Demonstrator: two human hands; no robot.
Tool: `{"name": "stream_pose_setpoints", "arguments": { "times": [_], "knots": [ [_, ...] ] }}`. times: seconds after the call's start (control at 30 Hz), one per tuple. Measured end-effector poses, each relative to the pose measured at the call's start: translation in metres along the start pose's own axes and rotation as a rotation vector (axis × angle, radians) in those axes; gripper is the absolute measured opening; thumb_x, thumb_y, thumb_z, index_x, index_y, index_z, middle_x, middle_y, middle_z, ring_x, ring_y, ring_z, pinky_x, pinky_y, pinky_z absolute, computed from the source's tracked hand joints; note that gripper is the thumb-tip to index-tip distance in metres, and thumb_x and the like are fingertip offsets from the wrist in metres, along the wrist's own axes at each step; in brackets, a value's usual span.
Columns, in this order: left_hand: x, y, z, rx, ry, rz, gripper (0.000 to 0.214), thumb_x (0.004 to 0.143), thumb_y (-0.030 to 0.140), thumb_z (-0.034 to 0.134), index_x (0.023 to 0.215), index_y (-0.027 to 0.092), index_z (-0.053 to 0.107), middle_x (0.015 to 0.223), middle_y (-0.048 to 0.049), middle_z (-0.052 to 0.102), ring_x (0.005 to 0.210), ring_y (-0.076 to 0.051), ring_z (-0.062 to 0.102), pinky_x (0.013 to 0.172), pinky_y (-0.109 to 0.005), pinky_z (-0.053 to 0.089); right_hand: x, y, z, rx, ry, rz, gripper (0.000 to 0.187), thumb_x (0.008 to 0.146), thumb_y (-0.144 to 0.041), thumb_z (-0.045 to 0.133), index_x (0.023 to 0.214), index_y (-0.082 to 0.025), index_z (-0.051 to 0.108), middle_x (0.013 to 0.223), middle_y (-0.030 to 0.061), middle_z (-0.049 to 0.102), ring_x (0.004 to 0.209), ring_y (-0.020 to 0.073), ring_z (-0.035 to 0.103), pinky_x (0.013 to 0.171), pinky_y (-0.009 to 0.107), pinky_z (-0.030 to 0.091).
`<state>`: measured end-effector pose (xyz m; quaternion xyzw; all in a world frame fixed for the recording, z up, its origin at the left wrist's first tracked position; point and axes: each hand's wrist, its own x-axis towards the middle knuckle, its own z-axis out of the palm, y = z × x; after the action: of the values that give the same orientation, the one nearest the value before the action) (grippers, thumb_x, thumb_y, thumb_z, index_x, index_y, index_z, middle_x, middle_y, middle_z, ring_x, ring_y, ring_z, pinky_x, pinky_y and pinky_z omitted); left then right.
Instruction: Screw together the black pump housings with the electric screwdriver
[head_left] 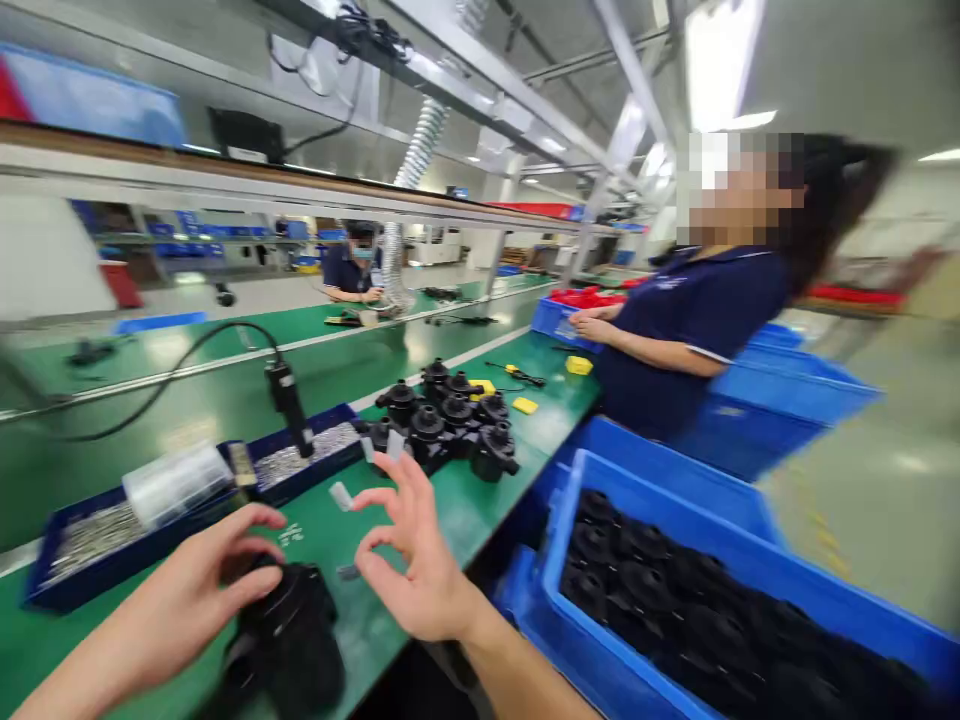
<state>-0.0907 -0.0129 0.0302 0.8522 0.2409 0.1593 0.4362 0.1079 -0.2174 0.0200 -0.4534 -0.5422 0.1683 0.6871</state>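
Note:
My left hand (199, 590) rests with curled fingers on top of a black plastic part (289, 635) at the near edge of the green bench (465, 505). Just right of it, my right hand (416, 560) hovers above the bench with fingers spread and curved, holding nothing. A small grey clip (341, 495) lies on the bench just beyond my right fingertips. Further back stands a cluster of several similar black parts (450, 415).
A dark blue tray (150, 540) of small metal pieces sits at left, with an electric screwdriver (289, 400) hanging over it. Blue bins (675, 600) of black parts stand at right. A co-worker in a navy shirt (697, 330) stands at the bench; another person (352, 270) sits farther back.

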Motion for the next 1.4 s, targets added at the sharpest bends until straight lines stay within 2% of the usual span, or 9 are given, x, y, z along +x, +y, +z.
{"name": "stream_pose_setpoints", "arguments": {
  "times": [0.07,0.2,0.33,0.63,0.8,0.87,1.1,1.3,1.4],
  "knots": [
    [0.011,0.013,-0.009,-0.122,-0.152,-0.065,0.045,0.090,0.052,0.074,0.123,0.023,0.066,0.105,-0.0089,0.082,0.101,-0.029,0.078,0.084,-0.035,0.060,-0.005,0.000,0.004,0.069,-0.031,0.096,0.102,0.096,-0.007,0.064,0.169,-0.055,0.012,0.177,0.0116,0.017,0.132,0.0285,0.058,0.076,0.034,0.065],
    [0.025,0.006,-0.009,-0.313,-0.182,-0.163,0.047,0.088,0.048,0.076,0.121,0.020,0.057,0.095,-0.0067,0.081,0.085,-0.022,0.070,0.078,-0.031,0.049,-0.012,0.005,0.014,0.157,-0.141,0.267,0.100,0.098,-0.009,0.063,0.168,-0.058,0.010,0.178,0.0102,0.013,0.134,0.0285,0.056,0.075,0.035,0.063],
    [0.023,-0.001,-0.002,-0.417,-0.164,-0.184,0.055,0.084,0.046,0.082,0.124,0.020,0.055,0.096,-0.0055,0.079,0.084,-0.021,0.069,0.080,-0.032,0.048,-0.017,0.009,0.025,0.132,-0.196,0.327,0.097,0.099,-0.012,0.062,0.168,-0.058,0.011,0.179,0.0078,0.012,0.134,0.0279,0.054,0.079,0.038,0.064],
    [0.023,0.000,0.001,-0.399,-0.135,-0.174,0.055,0.082,0.047,0.081,0.123,0.019,0.057,0.097,-0.0090,0.081,0.087,-0.024,0.071,0.081,-0.035,0.050,-0.031,0.016,0.040,0.065,-0.134,0.337,0.090,0.103,-0.015,0.060,0.170,-0.055,0.014,0.180,0.0086,0.008,0.137,0.0313,0.052,0.079,0.040,0.069],
    [0.024,-0.002,0.002,-0.383,-0.122,-0.179,0.054,0.081,0.046,0.081,0.123,0.020,0.059,0.099,-0.0094,0.082,0.090,-0.026,0.073,0.083,-0.036,0.052,-0.037,0.019,0.040,0.028,-0.122,0.381,0.092,0.102,-0.020,0.064,0.172,-0.048,0.011,0.171,0.0156,0.031,0.143,0.0356,0.051,0.085,0.048,0.070],
    [0.023,-0.002,0.002,-0.383,-0.123,-0.173,0.052,0.082,0.045,0.080,0.123,0.020,0.059,0.099,-0.0094,0.082,0.089,-0.026,0.074,0.083,-0.036,0.052,-0.036,0.020,0.040,0.027,-0.135,0.374,0.091,0.103,-0.020,0.062,0.173,-0.047,0.010,0.169,0.0163,0.034,0.145,0.0359,0.051,0.085,0.048,0.070],
    [0.022,0.000,0.002,-0.371,-0.118,-0.156,0.049,0.083,0.041,0.078,0.123,0.020,0.059,0.100,-0.0100,0.083,0.089,-0.025,0.073,0.083,-0.037,0.052,-0.029,0.016,0.045,0.017,-0.130,0.292,0.086,0.104,-0.017,0.059,0.171,-0.050,0.017,0.182,0.0106,0.010,0.140,0.0352,0.055,0.078,0.044,0.071],
    [0.023,-0.004,0.003,-0.376,-0.114,-0.161,0.048,0.084,0.039,0.079,0.124,0.020,0.060,0.102,-0.0105,0.084,0.092,-0.027,0.075,0.084,-0.038,0.054,-0.026,0.011,0.041,0.059,-0.174,0.305,0.094,0.101,-0.014,0.061,0.171,-0.053,0.010,0.182,0.0098,0.010,0.137,0.0337,0.055,0.073,0.040,0.072],
    [0.024,-0.005,0.004,-0.381,-0.112,-0.154,0.047,0.084,0.040,0.080,0.122,0.020,0.060,0.101,-0.0098,0.084,0.091,-0.026,0.076,0.083,-0.037,0.054,-0.028,0.012,0.042,0.000,-0.164,0.281,0.090,0.103,-0.015,0.058,0.171,-0.049,0.010,0.182,0.0099,0.007,0.139,0.0337,0.054,0.075,0.040,0.073]
  ]
}}
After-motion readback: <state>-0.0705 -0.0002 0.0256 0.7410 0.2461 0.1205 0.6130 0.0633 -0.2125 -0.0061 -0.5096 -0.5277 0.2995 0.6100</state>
